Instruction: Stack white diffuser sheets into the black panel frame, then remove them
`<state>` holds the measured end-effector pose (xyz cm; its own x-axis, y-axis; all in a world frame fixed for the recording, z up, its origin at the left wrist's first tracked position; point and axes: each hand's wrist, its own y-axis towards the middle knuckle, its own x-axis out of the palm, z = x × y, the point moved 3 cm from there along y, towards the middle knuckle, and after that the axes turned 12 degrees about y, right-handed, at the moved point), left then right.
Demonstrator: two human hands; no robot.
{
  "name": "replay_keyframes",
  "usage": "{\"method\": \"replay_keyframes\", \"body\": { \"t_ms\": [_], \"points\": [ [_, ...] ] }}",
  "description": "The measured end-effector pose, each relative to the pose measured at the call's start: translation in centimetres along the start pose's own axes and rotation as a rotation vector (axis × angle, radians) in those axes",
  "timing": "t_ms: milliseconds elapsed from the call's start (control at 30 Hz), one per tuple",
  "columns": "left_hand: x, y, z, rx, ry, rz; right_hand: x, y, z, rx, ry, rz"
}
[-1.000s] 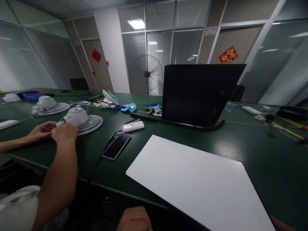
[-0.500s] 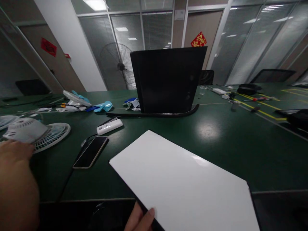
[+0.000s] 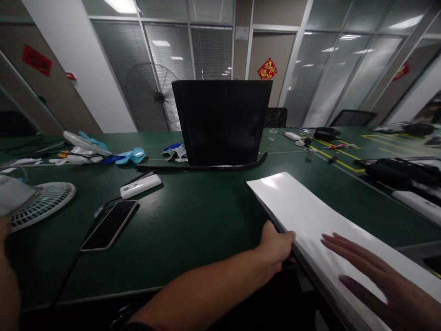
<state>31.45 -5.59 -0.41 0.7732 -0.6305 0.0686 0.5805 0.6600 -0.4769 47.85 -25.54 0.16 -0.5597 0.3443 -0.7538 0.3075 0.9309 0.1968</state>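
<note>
A large white board [image 3: 303, 211] with a dark underside lies on the green table [image 3: 193, 220], its left edge tilted up. My left hand [image 3: 275, 246] grips that left edge, fingers curled under it. On top of the board, near its lower right part, my right hand [image 3: 379, 280] lies flat with the fingers spread.
A black upright panel [image 3: 222, 122] stands at the table's middle back. A phone [image 3: 109, 225] and a white power bank [image 3: 140, 185] lie to the left. Another person's arm [image 3: 8, 280] and a white fan part [image 3: 31, 197] are at far left. Cables and tools lie at the right.
The view swung right. My left hand came up and took the board's left edge, tipping it up, and my right hand came down flat on the board.
</note>
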Motion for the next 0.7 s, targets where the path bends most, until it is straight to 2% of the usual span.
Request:
{"method": "replay_keyframes", "body": {
  "t_ms": [67,167,267,333,400,467,633,700],
  "points": [
    [2.7,1.8,1.0,0.012,0.039,-0.027,0.6,1.8,0.1,-0.064,-0.068,-0.068],
    [5.4,3.6,2.3,0.008,0.08,-0.066,0.8,3.9,2.4,0.028,-0.132,-0.116],
    [5.9,4.5,3.1,-0.007,0.095,-0.12,0.0,5.4,5.3,0.085,-0.179,-0.126],
    [5.1,4.6,3.2,-0.016,0.092,-0.154,-0.7,6.5,7.3,0.106,-0.193,-0.125],
    [3.0,4.2,3.1,-0.017,0.076,-0.173,-1.6,7.5,9.0,0.122,-0.206,-0.119],
    [-0.1,3.1,2.7,-0.008,0.044,-0.163,-2.3,8.4,10.7,0.133,-0.221,-0.111],
    [-10.5,-2.8,0.5,0.065,-0.126,0.017,-3.7,10.2,14.0,0.11,-0.231,-0.109],
    [-13.9,-5.3,-0.7,0.076,-0.202,0.11,-4.0,10.9,15.1,0.085,-0.215,-0.115]
  ]
}}
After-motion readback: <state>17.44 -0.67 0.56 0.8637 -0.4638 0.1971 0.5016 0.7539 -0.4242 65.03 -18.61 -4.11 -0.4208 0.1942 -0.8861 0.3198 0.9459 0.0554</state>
